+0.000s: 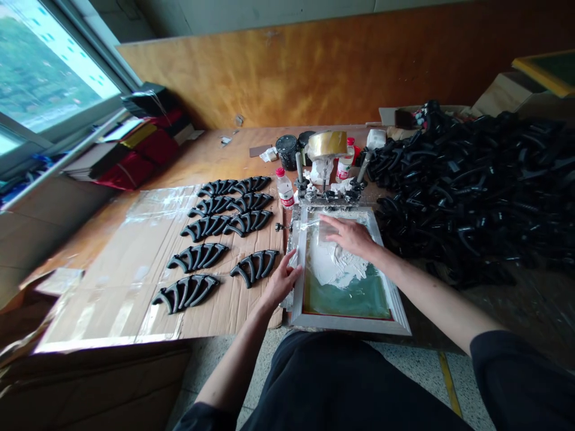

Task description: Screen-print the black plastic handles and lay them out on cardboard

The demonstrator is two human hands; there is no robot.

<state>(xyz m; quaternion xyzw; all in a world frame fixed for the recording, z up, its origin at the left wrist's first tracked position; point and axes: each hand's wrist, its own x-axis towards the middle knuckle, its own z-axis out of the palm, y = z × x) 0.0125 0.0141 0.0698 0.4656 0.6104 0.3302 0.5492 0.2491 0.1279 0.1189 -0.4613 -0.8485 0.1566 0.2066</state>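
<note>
Counting twelve o'clock as straight ahead of the person, a plywood wall is rising behind a long wooden bench, and a window is letting in daylight at ten o'clock. A big heap of black parts is spilling across the bench from one to three o'clock, while a cardboard sheet is lying at nine o'clock with nine matching black parts set out on it in two columns, the nearest just beside the person's left hand. At twelve o'clock, a screen frame is lying flat on the bench, its far edge held in two clamps, with a tape roll, a black tub and a water bottle standing beyond it. White ink is sitting in a thick, ridged mass across the middle of the screen, and a strip of clear plastic film is lying over its far part. The right hand is pressing open and flat on that film, fingers spread, grasping nothing. The left hand is touching the frame's near-left rim with its fingers extended, though whether it is gripping that rim is impossible to tell from here.
</note>
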